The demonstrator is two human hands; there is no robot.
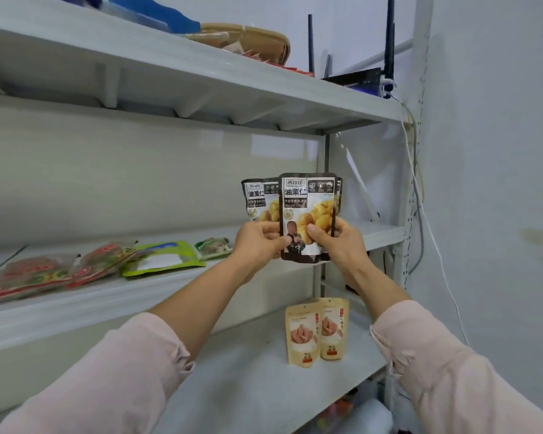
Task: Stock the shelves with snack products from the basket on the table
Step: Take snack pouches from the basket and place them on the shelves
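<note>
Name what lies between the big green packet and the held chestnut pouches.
Head view: one small green packet lies on the middle shelf between the big green packet and chestnut pouches.

Router [355, 77]: we see a black box, high at the right, with tall black antennas upright.
Cables [420, 195]: we see white and grey ones hanging from the router down the wall.
Wall [499, 136]: pale, with a faint stain.
Woven tray [261, 40]: tan, left of the router.
Blue bundle [157, 10]: left of the tray; we cannot tell what it is.

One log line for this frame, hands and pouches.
phase: shelving | left hand: grips rear dark pouch | right hand: grips front dark pouch | pouches: upright, by middle shelf right end | released: no
</note>
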